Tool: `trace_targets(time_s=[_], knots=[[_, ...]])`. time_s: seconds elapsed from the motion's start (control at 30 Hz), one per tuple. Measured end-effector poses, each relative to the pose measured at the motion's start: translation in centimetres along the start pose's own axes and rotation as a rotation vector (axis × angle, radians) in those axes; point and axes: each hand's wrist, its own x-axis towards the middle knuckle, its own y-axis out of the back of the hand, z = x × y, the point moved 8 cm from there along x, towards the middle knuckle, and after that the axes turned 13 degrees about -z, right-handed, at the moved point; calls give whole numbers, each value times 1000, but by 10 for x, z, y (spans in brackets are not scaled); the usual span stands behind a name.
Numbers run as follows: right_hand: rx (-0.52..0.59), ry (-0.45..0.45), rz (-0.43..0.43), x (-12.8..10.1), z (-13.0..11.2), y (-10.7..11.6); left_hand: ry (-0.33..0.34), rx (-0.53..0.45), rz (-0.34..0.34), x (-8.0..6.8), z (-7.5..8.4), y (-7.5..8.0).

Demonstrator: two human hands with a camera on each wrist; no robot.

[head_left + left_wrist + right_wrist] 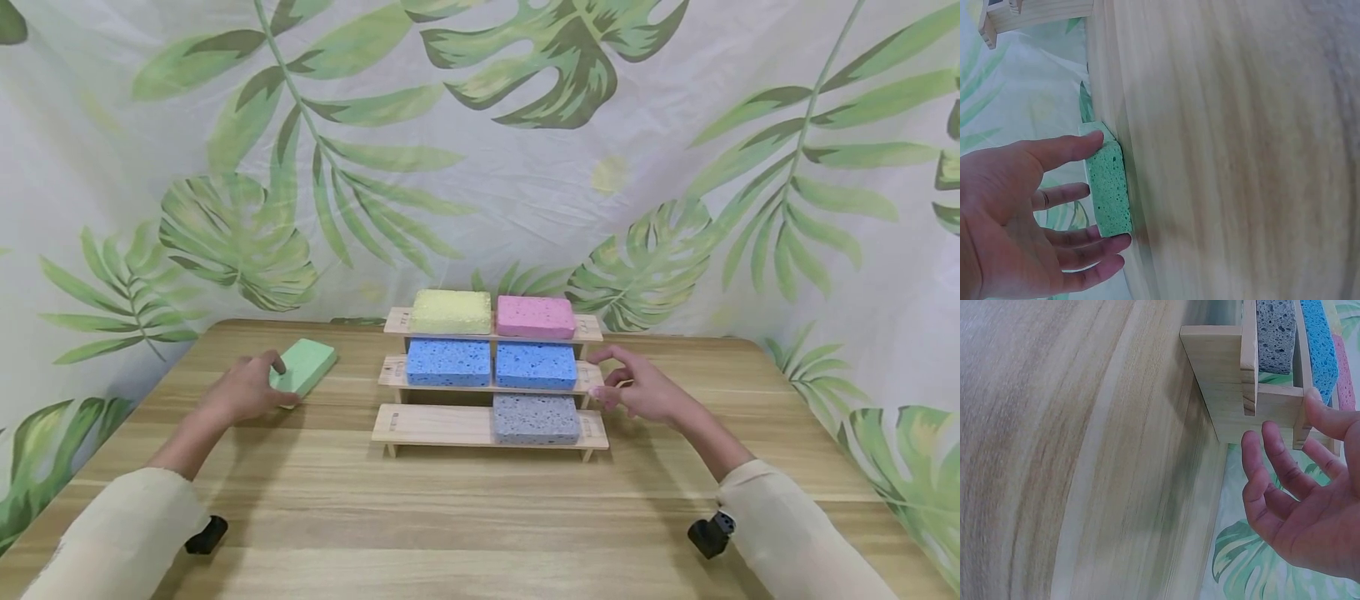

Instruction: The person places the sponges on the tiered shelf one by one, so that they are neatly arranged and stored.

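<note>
At the left of the table, my left hand (242,390) pinches a pale green sponge (309,367) between thumb and fingers. In the left wrist view the thumb lies over one end of the green sponge (1110,187), and fingers reach its other end. My right hand (647,390) is at the right end of a three-tier wooden rack (438,423). In the right wrist view its thumb tip touches a shelf end (1303,422), with the other fingers loosely bent below. A grey sponge (536,419) lies on the rack's lowest tier, at the right.
Two blue sponges (448,363) sit side by side on the middle tier. On the top tier are a yellow sponge (452,312) and a pink sponge (536,317). The wooden table (450,525) meets a leaf-patterned cloth (525,183) at its back edge.
</note>
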Motion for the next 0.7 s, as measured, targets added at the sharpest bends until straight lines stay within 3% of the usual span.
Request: trace_targets(time_s=[0.4,0.7], knots=[[-3,12,-3,1,-1,-1,-92,-37,59,-9,12,6],[-14,11,-4,0,-1,-1,-227,-98,184,-25,34,17]])
